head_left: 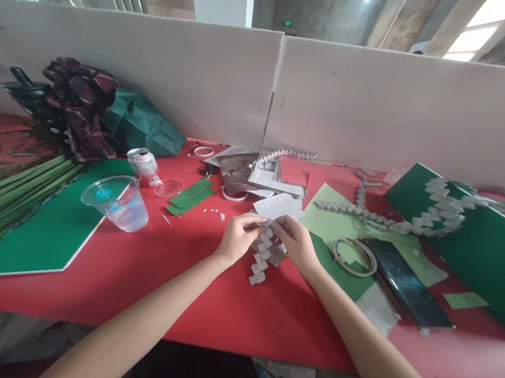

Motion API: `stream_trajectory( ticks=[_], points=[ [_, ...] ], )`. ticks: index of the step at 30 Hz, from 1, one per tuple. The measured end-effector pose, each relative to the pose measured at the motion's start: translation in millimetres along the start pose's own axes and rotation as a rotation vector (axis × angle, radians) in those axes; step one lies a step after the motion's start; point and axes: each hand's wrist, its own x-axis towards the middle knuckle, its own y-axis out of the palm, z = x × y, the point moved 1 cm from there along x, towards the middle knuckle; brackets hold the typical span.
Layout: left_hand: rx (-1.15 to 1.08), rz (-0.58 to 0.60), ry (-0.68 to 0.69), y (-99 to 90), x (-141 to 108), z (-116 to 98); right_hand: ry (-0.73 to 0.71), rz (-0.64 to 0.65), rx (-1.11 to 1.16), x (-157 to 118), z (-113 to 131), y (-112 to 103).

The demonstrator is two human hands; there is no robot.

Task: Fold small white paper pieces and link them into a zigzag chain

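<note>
My left hand (240,237) and my right hand (297,242) meet over the middle of the red table (174,299). Between their fingertips they pinch the top end of a folded paper chain (261,258), grey like newsprint, with zigzag links. Its lower end hangs down toward me. Both hands are closed, thumbs against forefingers. Behind the fingers lies a piece of printed paper (280,206). A small yellow bit shows beside my right hand, too small to name. The exact link under the fingertips is partly hidden.
A plastic cup (124,208) and a can (143,166) stand at left, near long green leaves (25,194). At right lie a phone (406,282), a tape roll (354,257) and a longer paper chain (389,223) against a green board (483,254). White partitions (157,65) close the back.
</note>
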Motion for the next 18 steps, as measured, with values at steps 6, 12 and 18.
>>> stream_trajectory(
  ticks=[6, 12, 18],
  points=[
    [0.105, -0.007, 0.083, -0.3, -2.7, -3.5, 0.066, 0.025, 0.002, 3.1, -1.2, -1.6],
    [0.199, 0.014, 0.152, 0.0, -3.6, -0.2, 0.075, 0.056, -0.022, 3.6, -4.1, -1.4],
    [0.163, 0.003, 0.137, -3.0, 1.8, 3.9, 0.033, 0.035, 0.146, 1.8, -9.2, 1.0]
  ],
)
